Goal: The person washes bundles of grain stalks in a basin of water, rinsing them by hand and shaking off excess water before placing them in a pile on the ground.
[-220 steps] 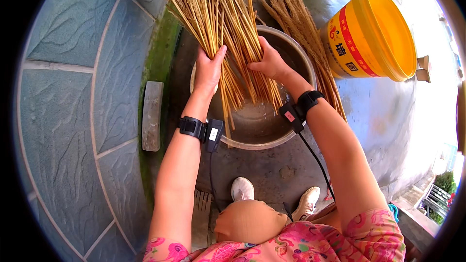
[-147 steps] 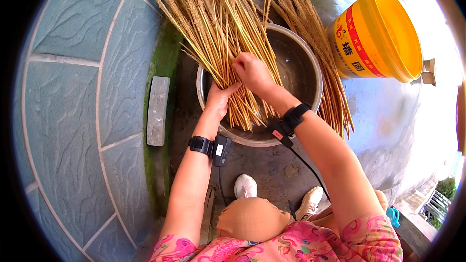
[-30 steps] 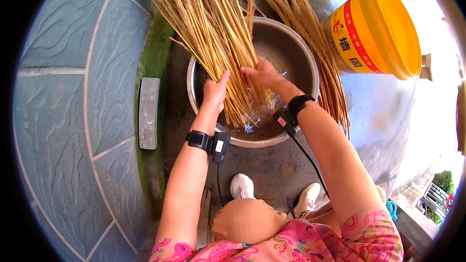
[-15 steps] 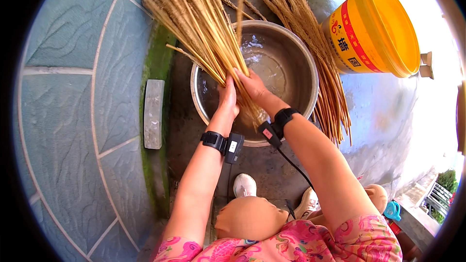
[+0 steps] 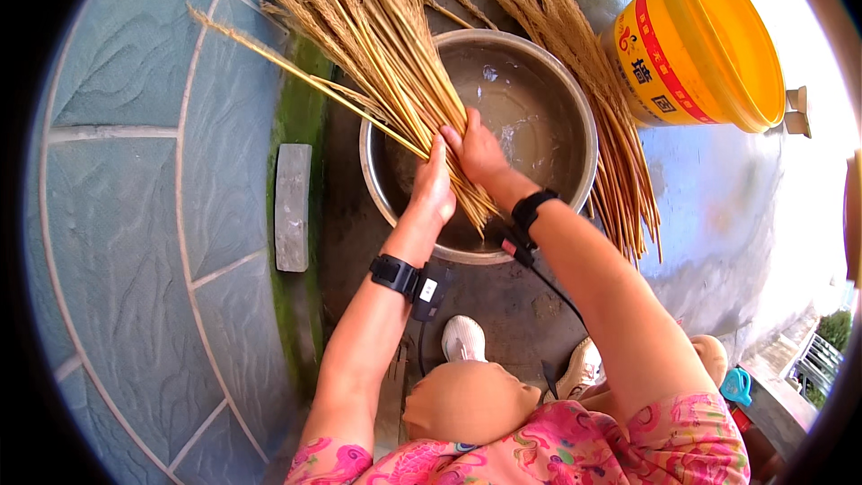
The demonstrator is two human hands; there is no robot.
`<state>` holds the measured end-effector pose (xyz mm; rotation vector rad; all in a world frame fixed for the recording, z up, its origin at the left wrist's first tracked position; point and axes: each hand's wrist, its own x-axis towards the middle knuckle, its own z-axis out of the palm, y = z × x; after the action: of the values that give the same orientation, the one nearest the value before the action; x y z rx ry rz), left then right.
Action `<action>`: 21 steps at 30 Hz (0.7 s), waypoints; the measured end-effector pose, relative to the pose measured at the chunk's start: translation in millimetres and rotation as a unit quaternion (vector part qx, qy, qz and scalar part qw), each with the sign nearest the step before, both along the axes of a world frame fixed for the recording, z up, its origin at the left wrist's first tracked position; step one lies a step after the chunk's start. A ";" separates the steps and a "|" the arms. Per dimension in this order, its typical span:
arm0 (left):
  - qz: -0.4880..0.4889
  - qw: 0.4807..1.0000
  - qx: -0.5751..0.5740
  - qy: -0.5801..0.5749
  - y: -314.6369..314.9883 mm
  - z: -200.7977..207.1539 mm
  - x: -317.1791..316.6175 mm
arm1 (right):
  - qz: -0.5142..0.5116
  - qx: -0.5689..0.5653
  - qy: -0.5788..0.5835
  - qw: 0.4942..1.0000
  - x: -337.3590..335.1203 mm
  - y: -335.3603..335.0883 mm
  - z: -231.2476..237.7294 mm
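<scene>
Both hands are closed around the lower part of a thick bundle of dried reed stalks [image 5: 395, 81] with feathery tops, held at a slant over a metal basin [image 5: 588, 166]. My left hand [image 5: 434, 189] presses against its near left side. Higher up on the right side, my right hand [image 5: 482, 157] wraps the stalks. The cut ends hang below my hands, inside the basin's near side. One stalk [image 5: 269, 54] sticks out from the bundle toward the left. Shallow water [image 5: 516, 139] glints in the basin.
A second pile of reed stalks [image 5: 615, 148] lies right of the basin, with a few loose stalks [image 5: 458, 0] behind it. A yellow bucket [image 5: 669, 54] stands at the far right. On the left are a grey block [image 5: 293, 207], a mossy strip and stone paving [image 5: 117, 216].
A single stalk now juts out to the left from the bundle, and the upright stalk seen before is no longer there. The lower ends, blurred earlier, show clearly. Both hands still grip.
</scene>
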<state>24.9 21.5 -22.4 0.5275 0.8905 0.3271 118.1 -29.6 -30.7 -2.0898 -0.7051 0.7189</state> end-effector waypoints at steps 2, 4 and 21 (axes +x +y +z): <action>-0.006 0.999 0.050 0.019 3.2 -1.5 -3.2 | 0.058 -0.059 -0.093 0.992 24.0 -4.7 0.9; 0.020 0.994 0.103 0.035 13.1 1.3 -14.5 | 0.101 -0.127 -0.112 0.980 35.8 -4.8 23.2; -0.153 0.980 -0.110 0.070 -25.9 -2.3 -12.8 | -0.118 0.053 0.161 0.978 -57.2 -19.1 17.9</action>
<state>12.2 -4.4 -24.8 0.4769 0.9520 -0.0901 60.9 -48.7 -12.8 -1.8617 -0.3031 0.8396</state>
